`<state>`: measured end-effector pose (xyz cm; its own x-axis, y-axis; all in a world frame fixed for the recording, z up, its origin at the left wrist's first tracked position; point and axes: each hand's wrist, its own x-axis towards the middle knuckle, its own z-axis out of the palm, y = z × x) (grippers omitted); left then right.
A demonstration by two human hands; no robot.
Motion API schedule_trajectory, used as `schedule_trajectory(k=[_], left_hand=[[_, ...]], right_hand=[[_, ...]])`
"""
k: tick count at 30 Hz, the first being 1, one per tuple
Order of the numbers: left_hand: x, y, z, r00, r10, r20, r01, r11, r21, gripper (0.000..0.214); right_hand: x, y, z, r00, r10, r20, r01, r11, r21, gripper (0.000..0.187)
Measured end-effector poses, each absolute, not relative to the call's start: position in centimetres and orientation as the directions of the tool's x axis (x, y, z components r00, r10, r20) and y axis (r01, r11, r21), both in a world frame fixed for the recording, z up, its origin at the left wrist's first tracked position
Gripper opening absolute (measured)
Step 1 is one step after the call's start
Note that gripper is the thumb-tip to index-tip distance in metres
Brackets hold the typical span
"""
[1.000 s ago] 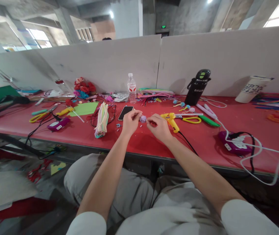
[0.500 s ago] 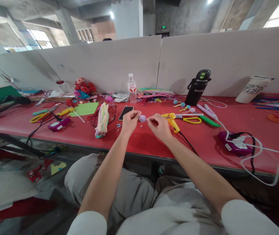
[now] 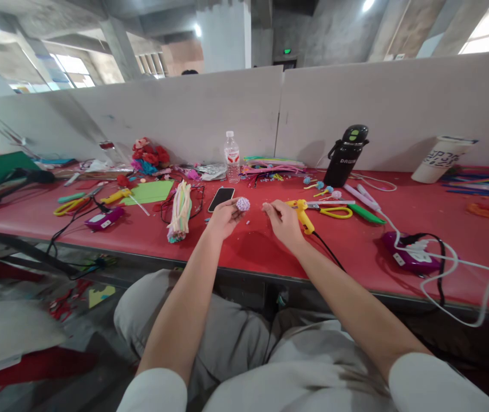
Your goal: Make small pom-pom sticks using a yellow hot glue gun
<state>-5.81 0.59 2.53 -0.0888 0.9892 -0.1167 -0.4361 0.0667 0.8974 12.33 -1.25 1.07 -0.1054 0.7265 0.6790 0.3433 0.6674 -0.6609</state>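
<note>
My left hand (image 3: pixel 224 217) is closed on a small pale purple pompom (image 3: pixel 243 203), pinched at its fingertips just above the red table (image 3: pixel 248 243). My right hand (image 3: pixel 284 221) hovers a little to the right of it, fingers curled in a pinch; whatever they hold is too small to make out. A black phone (image 3: pixel 221 198) lies just behind my left hand. A yellow glue gun (image 3: pixel 300 212) lies right beside my right hand.
Yellow-handled scissors (image 3: pixel 334 210), a black bottle (image 3: pixel 345 155), a clear water bottle (image 3: pixel 231 157), a bundle of pale pipe cleaners (image 3: pixel 179 210), a purple power strip (image 3: pixel 410 256) with white cable, a green sheet (image 3: pixel 149 191), and a white partition (image 3: pixel 279 114) behind.
My hands have drawn apart. The left hand now has the pompom alone, and the right hand has pulled away to the right.
</note>
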Motion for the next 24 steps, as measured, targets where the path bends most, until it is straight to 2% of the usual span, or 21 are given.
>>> schedule_trajectory(k=[2,5,12,19,24], left_hand=[[-5.77,0.63,2.48,-0.095,0.989,-0.117,-0.436,0.064,0.898,0.019],[-5.73,0.67,2.34,-0.083,0.992,-0.100,-0.390,0.060,0.919,0.017],[-5.60,0.73,1.81,-0.035,0.997,-0.074,-0.344,0.058,0.937,0.009],[-5.43,0.63,1.80,-0.019,0.995,-0.093,-0.357,0.080,0.931,0.011],[-5.37,0.33,2.11,-0.017,0.996,-0.093,-0.347,0.081,0.934,0.010]], right_hand=[[12.28,-1.16,0.94,-0.104,0.729,0.677,0.315,0.669,-0.673,0.027],[12.11,-1.37,0.92,-0.129,0.700,0.702,0.289,0.704,-0.649,0.030],[11.84,-1.78,1.23,-0.232,0.559,0.796,0.345,0.813,-0.469,0.037],[11.86,-1.44,0.97,-0.284,0.527,0.801,0.396,0.825,-0.403,0.039],[11.79,-1.25,0.78,-0.301,0.539,0.786,0.408,0.818,-0.405,0.036]])
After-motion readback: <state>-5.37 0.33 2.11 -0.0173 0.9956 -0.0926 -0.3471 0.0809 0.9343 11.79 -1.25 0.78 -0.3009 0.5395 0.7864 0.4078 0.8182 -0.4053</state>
